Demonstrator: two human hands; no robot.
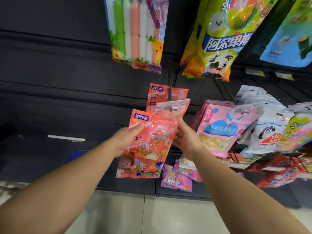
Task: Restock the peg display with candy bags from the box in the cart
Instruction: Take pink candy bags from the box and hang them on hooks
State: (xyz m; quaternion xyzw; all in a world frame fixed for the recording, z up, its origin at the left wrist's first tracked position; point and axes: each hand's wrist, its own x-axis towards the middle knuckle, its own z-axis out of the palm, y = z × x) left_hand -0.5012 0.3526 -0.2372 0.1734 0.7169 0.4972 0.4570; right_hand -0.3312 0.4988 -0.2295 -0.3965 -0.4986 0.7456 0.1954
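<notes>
In the head view, my left hand [125,141] grips a red-orange plastic candy bag [148,149] by its upper left part, thumb on the front. My right hand [185,141] holds the bag's right edge with curled fingers. Just above, same red-orange bags [166,97] hang on a black metal peg [170,92] of the dark display wall [67,81].

2 hands [128,141], 2 large hanging bags [217,39], 1 tube pack [135,31], several red candy bags [148,149]

glossy plastic candy bags [148,142], matt dark panel [59,78]
</notes>
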